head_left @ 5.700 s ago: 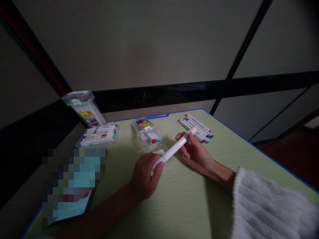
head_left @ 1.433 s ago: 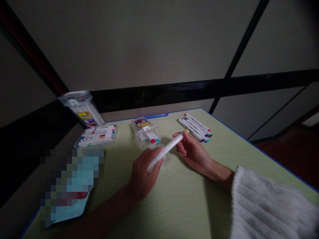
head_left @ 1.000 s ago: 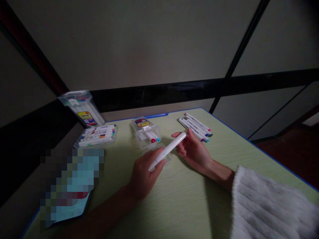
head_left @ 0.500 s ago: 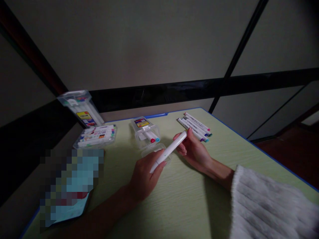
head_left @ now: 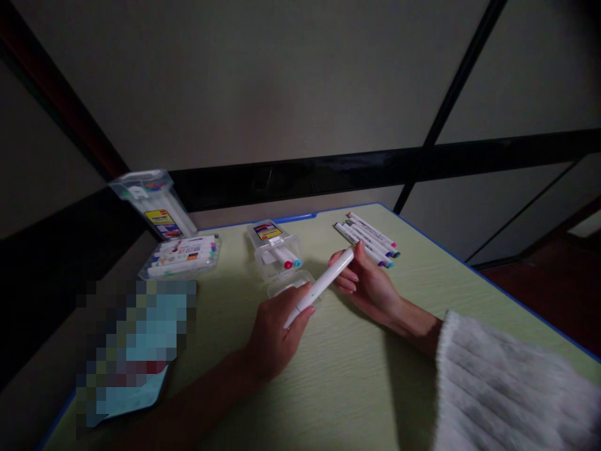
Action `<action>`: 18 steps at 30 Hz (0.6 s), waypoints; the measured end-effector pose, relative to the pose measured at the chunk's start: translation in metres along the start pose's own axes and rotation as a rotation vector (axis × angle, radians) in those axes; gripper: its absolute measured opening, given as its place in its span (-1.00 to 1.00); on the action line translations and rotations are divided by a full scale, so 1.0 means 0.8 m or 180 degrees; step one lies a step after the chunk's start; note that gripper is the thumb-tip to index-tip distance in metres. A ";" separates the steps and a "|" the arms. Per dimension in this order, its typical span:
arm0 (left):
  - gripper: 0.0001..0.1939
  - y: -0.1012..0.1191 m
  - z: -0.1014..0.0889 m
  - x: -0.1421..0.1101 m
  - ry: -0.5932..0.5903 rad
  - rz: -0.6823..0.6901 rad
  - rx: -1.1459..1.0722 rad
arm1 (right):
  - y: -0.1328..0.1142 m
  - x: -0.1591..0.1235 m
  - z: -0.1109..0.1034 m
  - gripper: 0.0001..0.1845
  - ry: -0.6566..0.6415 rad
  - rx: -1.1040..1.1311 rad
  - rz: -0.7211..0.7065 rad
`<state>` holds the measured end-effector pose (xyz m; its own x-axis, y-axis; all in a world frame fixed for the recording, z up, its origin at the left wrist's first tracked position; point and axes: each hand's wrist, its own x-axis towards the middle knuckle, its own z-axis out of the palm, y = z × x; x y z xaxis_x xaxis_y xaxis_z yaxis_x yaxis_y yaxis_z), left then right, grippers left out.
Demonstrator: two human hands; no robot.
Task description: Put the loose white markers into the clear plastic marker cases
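Observation:
A white marker (head_left: 325, 282) slants up to the right above the table, held between both hands. My left hand (head_left: 276, 335) is closed around its lower end, thumb along the barrel. At the upper end, the thumb of my right hand (head_left: 373, 291) presses against the tip, with curled fingers behind it. Just beyond my hands lies an open clear plastic case (head_left: 263, 260) with a yellow label. Red-capped and blue-capped markers (head_left: 287, 257) stick out of its mouth. Its clear lid (head_left: 280, 285) is partly hidden by my left hand.
Several white markers with coloured ends (head_left: 369, 237) lie in a loose row behind my right hand. At the left, a full marker case (head_left: 159, 203) stands upright near a flat marker pack (head_left: 183, 258). A pixelated tablet-like device (head_left: 150, 338) lies in front. The table (head_left: 328, 388) has a blue edge.
Almost nothing differs. The marker and both hands have shifted very slightly to the right, and the grip on the marker looks the same.

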<state>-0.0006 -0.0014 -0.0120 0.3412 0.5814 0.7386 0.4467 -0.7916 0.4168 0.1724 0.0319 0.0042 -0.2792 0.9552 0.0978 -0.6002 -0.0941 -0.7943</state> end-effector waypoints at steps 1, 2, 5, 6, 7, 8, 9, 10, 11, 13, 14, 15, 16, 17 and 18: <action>-0.77 0.000 0.000 0.000 0.0022 0.0014 -0.0014 | 0.000 0.000 0.000 -0.55 -0.0005 0.0003 -0.0008; -0.77 0.000 0.000 0.000 0.0002 0.0015 -0.0029 | 0.000 0.000 0.000 -0.55 -0.0005 0.0002 -0.0013; -0.78 0.000 -0.002 0.000 -0.0036 -0.0027 -0.0006 | 0.000 0.000 0.002 -0.54 0.0045 -0.0024 0.0000; -0.79 0.000 -0.002 0.001 -0.0059 -0.0075 -0.0006 | 0.000 -0.001 0.004 -0.53 0.0072 -0.0037 0.0005; -0.79 0.001 -0.003 0.001 -0.0086 -0.0135 -0.0018 | 0.000 -0.001 0.005 -0.53 0.0104 -0.0046 0.0008; -0.79 0.002 -0.004 0.001 -0.0112 -0.0200 -0.0043 | 0.000 -0.001 0.007 -0.53 0.0132 -0.0053 0.0005; -0.80 0.003 -0.005 0.002 -0.0130 -0.0261 -0.0073 | 0.001 -0.001 0.008 -0.53 0.0159 -0.0061 -0.0007; -0.81 0.004 -0.006 0.003 -0.0133 -0.0309 -0.0100 | 0.001 -0.001 0.009 -0.53 0.0180 -0.0072 -0.0028; -0.82 0.005 -0.006 0.004 -0.0123 -0.0340 -0.0114 | 0.001 -0.001 0.009 -0.53 0.0197 -0.0086 -0.0056; -0.84 0.007 -0.007 0.006 -0.0084 -0.0380 -0.0091 | 0.003 0.000 0.009 -0.53 0.0218 -0.0124 -0.0114; -0.84 0.007 -0.007 0.007 -0.0066 -0.0396 -0.0067 | 0.003 0.000 0.008 -0.53 0.0228 -0.0146 -0.0136; -0.84 0.007 -0.007 0.008 -0.0055 -0.0410 -0.0042 | 0.004 0.001 0.008 -0.53 0.0244 -0.0167 -0.0150; -0.84 0.007 -0.007 0.008 -0.0052 -0.0423 -0.0025 | 0.004 0.001 0.007 -0.53 0.0262 -0.0187 -0.0158; -0.84 0.007 -0.007 0.008 -0.0051 -0.0425 -0.0020 | 0.005 0.001 0.007 -0.53 0.0283 -0.0205 -0.0164; -0.83 0.007 -0.007 0.009 -0.0043 -0.0428 -0.0020 | 0.005 0.002 0.006 -0.53 0.0304 -0.0217 -0.0169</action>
<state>-0.0006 -0.0027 -0.0017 0.2898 0.6848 0.6686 0.4839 -0.7076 0.5150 0.1659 0.0313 0.0044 -0.1739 0.9810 0.0858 -0.5588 -0.0266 -0.8288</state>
